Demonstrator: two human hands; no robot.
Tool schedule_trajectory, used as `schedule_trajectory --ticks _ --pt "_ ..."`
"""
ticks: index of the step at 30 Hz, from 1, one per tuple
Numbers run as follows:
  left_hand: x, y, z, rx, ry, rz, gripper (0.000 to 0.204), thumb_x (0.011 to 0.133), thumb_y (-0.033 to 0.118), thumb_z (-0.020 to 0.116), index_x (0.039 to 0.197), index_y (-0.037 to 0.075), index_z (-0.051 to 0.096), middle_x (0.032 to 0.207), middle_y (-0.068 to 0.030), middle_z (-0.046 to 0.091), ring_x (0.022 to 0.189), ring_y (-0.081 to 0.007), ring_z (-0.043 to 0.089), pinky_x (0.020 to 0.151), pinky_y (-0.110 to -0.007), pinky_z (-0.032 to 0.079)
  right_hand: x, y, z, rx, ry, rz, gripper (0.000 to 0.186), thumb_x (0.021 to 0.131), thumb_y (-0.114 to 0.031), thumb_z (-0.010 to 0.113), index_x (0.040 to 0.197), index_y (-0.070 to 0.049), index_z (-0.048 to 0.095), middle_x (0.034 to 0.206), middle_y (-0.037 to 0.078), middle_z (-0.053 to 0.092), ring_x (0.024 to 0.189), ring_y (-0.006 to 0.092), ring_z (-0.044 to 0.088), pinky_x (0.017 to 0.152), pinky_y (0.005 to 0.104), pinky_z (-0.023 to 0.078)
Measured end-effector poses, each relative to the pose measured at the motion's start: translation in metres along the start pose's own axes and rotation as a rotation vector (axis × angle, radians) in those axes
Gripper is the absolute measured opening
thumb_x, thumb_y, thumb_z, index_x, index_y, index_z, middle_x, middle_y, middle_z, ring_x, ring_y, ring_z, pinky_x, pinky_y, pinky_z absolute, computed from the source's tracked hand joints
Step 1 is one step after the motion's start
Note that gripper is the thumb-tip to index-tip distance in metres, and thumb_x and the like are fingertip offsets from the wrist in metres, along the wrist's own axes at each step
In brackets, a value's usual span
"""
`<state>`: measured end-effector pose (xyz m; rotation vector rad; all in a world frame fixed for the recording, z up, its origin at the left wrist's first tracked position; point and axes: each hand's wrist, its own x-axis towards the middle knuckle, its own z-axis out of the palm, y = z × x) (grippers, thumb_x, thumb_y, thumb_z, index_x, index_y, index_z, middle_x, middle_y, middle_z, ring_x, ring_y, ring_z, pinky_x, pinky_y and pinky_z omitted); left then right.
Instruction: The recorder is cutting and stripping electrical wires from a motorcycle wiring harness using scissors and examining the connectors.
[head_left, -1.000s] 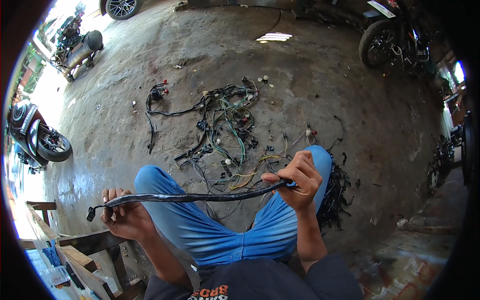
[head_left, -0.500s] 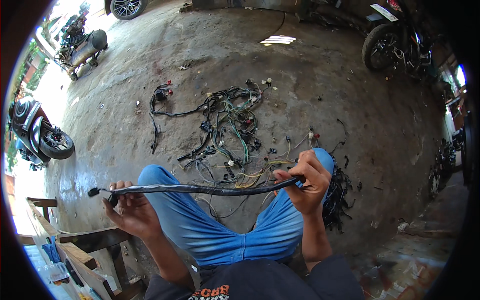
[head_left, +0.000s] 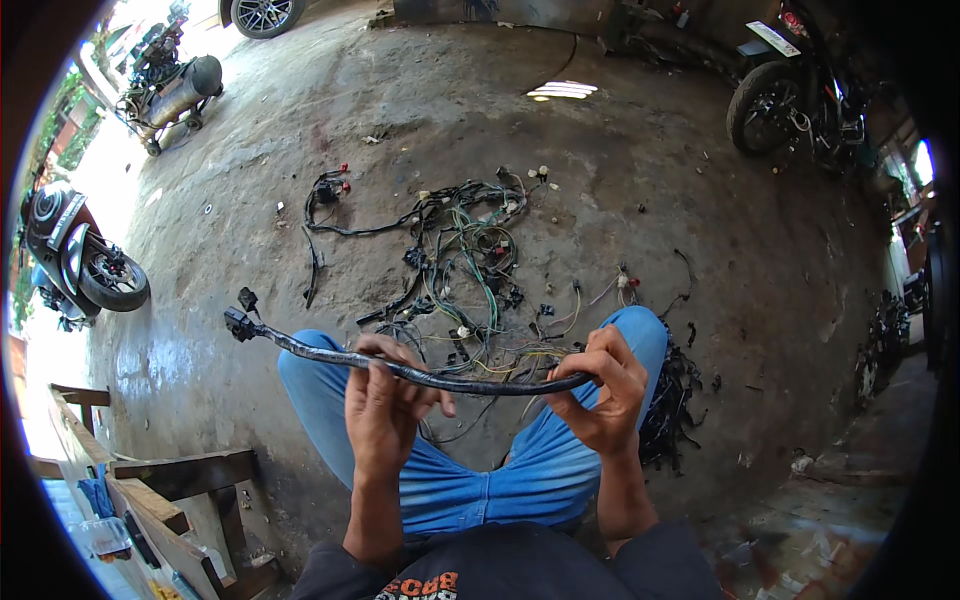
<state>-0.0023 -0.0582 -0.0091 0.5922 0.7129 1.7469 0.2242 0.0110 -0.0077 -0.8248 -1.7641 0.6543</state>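
Note:
A black taped wiring harness [head_left: 465, 383] stretches across my lap, sagging slightly between both hands. My left hand [head_left: 385, 395] pinches it near its middle, thumb on the near side and fingers behind. My right hand [head_left: 603, 388] is closed around its right end, which the fingers partly hide. Past my left hand, the harness's free end rises to the left and carries black connectors [head_left: 240, 322]. On the floor beyond my knees lies a tangle of loose wires [head_left: 485, 265] in green, yellow and black, with white and red connectors among them.
A heap of black wire scraps [head_left: 668, 410] lies beside my right knee. At lower left stands a wooden frame [head_left: 185, 475]. Motorcycles stand at the left [head_left: 85, 260] and upper right [head_left: 775, 105]. An air compressor [head_left: 180, 95] is at the upper left.
My left hand has moved right along the harness, from its connector end to near the middle. The connector end now sticks out free and higher. My right hand keeps the other end, slightly lower.

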Motion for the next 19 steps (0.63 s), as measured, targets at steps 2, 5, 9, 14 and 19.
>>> schedule_trajectory --ticks 2,5,9,14,19 --pt "0.000 0.004 0.004 0.003 -0.033 -0.029 0.026 0.109 0.029 0.039 0.109 0.004 0.043 0.079 -0.0044 0.044 0.056 -0.0136 0.046 0.056 -0.037 0.054 0.003 -0.004 -0.001 -0.004 -0.026 -0.102 0.037 0.073 -0.038 0.088 0.083 -0.007 0.071 0.073 -0.002 0.048 0.069 0.0143 0.039 0.061 0.0298 0.031" --pt "0.001 0.007 0.002 0.017 -0.114 -0.029 0.026 0.109 0.028 0.040 0.109 0.003 0.041 0.080 -0.0095 0.046 0.057 -0.0194 0.054 0.060 -0.043 0.058 0.002 -0.006 -0.006 -0.052 -0.054 -0.133 0.044 0.063 -0.044 0.089 0.092 -0.013 0.076 0.072 -0.002 0.047 0.071 0.0161 0.044 0.061 0.0301 0.037" --pt "0.002 0.014 -0.008 0.159 -0.247 0.085 0.027 0.106 0.029 0.046 0.108 0.003 0.039 0.085 -0.0123 0.049 0.064 -0.0298 0.062 0.068 -0.048 0.060 0.005 -0.017 -0.001 -0.061 -0.079 -0.143 0.045 0.064 -0.042 0.087 0.097 -0.014 0.077 0.074 -0.002 0.050 0.072 0.0168 0.046 0.062 0.0313 0.038" --pt "0.001 0.019 -0.015 0.112 -0.346 0.155 0.031 0.103 0.029 0.055 0.110 0.003 0.039 0.086 -0.0154 0.053 0.078 -0.0387 0.069 0.082 -0.061 0.056 0.003 -0.031 0.008 0.013 -0.081 -0.129 0.032 0.071 -0.028 0.088 0.097 -0.014 0.077 0.082 0.000 0.058 0.078 0.0185 0.052 0.067 0.0322 0.042" --pt "0.000 0.020 -0.016 0.231 -0.412 0.194 0.033 0.102 0.031 0.056 0.111 0.004 0.040 0.083 -0.0146 0.055 0.079 -0.0395 0.071 0.083 -0.062 0.056 0.003 -0.045 0.013 0.112 -0.138 -0.073 0.027 0.074 -0.023 0.086 0.098 -0.015 0.077 0.087 0.001 0.061 0.084 0.0211 0.056 0.073 0.0361 0.046"
